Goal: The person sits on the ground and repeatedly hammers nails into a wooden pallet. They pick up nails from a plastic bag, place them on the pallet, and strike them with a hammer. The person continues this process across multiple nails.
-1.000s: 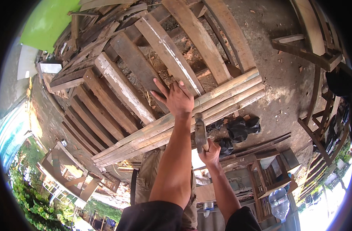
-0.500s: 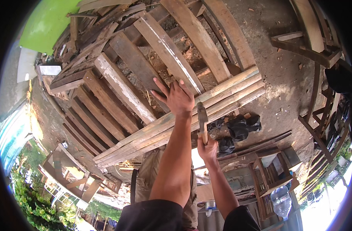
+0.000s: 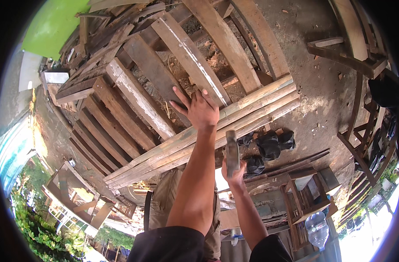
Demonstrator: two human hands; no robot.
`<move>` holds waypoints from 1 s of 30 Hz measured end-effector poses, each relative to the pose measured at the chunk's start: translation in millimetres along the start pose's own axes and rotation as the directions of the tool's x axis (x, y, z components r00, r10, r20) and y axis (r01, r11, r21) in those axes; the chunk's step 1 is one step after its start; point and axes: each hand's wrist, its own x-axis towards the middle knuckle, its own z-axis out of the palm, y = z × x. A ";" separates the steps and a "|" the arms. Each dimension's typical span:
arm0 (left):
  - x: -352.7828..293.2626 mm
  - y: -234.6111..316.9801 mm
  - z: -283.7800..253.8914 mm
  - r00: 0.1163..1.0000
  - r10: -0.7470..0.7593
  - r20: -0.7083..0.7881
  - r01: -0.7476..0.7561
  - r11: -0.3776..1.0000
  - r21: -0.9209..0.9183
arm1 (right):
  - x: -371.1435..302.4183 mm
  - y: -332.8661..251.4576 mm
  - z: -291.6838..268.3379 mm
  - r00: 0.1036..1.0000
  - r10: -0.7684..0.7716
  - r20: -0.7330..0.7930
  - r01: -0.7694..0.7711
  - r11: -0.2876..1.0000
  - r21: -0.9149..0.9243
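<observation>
My left hand [image 3: 202, 110] presses down with fingers spread across a dark brown plank [image 3: 153, 65] and a neighbouring plank with a white paint streak [image 3: 190, 54]. Both planks belong to a slatted wooden frame, and their near ends meet a row of pale long strips [image 3: 256, 104] running across it. In my right hand [image 3: 234, 172], closed around its handle, is a hammer [image 3: 232, 150]. The hammer's metal head points away from me, off the nearest strip, and hides most of the handle. Whether a nail stands in the wood is too small to tell.
Black plastic bags [image 3: 269, 146] lie on the dirt floor beyond the strips. To the right are a wooden rack [image 3: 302, 196], a clear plastic bottle [image 3: 317, 229] and wooden frames [image 3: 365, 65]. A wooden chair-like piece [image 3: 77, 196] stands at the lower left, a green panel [image 3: 55, 26] at the upper left.
The hammer has lifted from the strips and drawn back toward me, its head now tilted up. My left hand stays almost in place on the planks.
</observation>
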 end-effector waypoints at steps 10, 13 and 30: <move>0.5 -2.2 2.8 0.999 0.021 -0.035 -0.021 1.000 0.004 | -0.1 0.9 4.0 0.929 0.363 0.075 -0.353 0.928 -0.119; -2.3 -1.4 -2.7 1.000 0.021 0.002 -0.021 1.000 -0.010 | -5.7 -7.2 -13.7 0.995 0.011 0.098 -0.005 0.998 -0.058; -2.1 -4.8 4.4 0.998 0.041 -0.050 -0.041 0.999 0.001 | 6.8 16.8 -12.0 0.997 -0.020 0.076 0.023 0.999 -0.037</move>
